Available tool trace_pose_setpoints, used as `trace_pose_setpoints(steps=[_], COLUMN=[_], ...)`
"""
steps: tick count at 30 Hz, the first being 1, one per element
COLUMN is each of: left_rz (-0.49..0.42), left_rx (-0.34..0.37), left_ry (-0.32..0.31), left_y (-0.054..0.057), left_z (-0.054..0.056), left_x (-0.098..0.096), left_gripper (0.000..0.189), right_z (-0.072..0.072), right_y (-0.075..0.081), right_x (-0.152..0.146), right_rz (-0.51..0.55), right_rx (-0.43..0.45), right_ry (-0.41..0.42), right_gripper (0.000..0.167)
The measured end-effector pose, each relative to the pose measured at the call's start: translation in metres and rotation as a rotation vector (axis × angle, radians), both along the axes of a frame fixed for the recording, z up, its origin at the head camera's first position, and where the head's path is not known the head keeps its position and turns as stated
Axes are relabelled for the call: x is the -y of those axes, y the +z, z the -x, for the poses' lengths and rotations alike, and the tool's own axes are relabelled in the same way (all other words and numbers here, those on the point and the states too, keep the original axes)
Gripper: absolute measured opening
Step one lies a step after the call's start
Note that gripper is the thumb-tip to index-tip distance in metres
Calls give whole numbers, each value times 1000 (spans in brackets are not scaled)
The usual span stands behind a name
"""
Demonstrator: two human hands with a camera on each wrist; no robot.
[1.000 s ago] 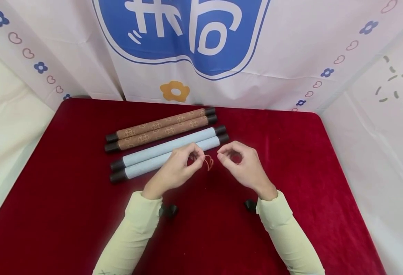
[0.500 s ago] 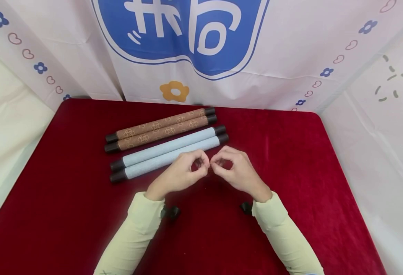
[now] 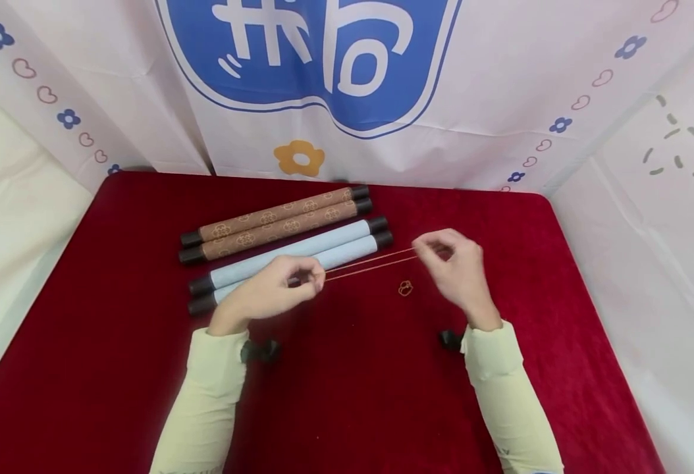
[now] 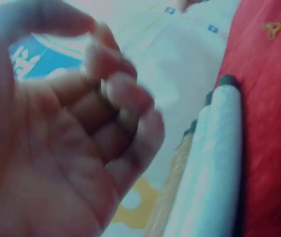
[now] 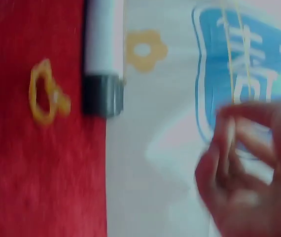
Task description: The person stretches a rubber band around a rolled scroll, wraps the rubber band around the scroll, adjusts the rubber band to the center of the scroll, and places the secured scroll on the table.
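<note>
Red cloth (image 3: 353, 395) covers the work surface in the head view, and a printed white backdrop (image 3: 489, 99) hangs beyond the pale blue rolls (image 3: 288, 253), taken as landmark. Left hand (image 3: 270, 289) is above the nearer blue roll; right hand (image 3: 456, 266) is past the blue rolls' right ends. Each pinches one end of a thin rubber band (image 3: 371, 268), fingertips closed, its two strands running straight by those right ends. Hands are judged to be spaced apart to keep it taut. A loose elastic loop (image 3: 405, 288) lies on the cloth near the same ends, presumably for easy reach. Brown rolls (image 3: 282, 230) lie behind the blue ones, nearly parallel, probably for order.

Left wrist view: fingers are curled; their contact with the band cannot be told.

Right wrist view: two strands meet the fingertips, which, though blurred, appear pinched. The loop lies beside the blue roll's dark end cap (image 5: 102, 95), on flat, napped cloth.
</note>
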State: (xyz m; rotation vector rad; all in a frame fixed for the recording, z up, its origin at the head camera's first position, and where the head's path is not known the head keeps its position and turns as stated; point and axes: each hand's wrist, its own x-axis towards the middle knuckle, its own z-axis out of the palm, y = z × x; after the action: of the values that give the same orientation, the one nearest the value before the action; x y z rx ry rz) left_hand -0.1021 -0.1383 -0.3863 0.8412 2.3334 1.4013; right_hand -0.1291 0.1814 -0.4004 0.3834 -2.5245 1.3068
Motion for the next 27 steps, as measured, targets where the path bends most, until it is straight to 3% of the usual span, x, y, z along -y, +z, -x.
trace_pose_setpoints(steps=[2, 4, 6, 9, 13, 18, 21, 27], left_rz=[16, 32, 39, 36, 46, 54, 37, 35], left_rx=[16, 18, 15, -14, -45, -91, -106, -58], left_ry=[34, 28, 28, 88, 227, 359, 386, 374], left_y=[-4, -8, -11, -13, -14, -17, -19, -21], left_z=[0, 0, 0, 0, 3, 7, 8, 6], left_x=[-9, -20, -29, -34, -31, -27, -28, -33], left_gripper=[8, 7, 7, 7, 6, 6, 6, 9], right_z=[-5, -10, -14, -15, -12, -12, -13, -12], right_y=[1, 0, 0, -2, -3, -4, -5, -7], right_x=[11, 22, 31, 34, 27, 24, 24, 28], right_rz=[-15, -35, -45, -58, -76, -100, -113, -133], right_rx=[17, 45, 71, 97, 165, 249, 284, 326], right_ry=[161, 302, 350, 311, 246, 235, 238, 219], right_gripper=[6, 6, 7, 4, 4, 5, 4, 5])
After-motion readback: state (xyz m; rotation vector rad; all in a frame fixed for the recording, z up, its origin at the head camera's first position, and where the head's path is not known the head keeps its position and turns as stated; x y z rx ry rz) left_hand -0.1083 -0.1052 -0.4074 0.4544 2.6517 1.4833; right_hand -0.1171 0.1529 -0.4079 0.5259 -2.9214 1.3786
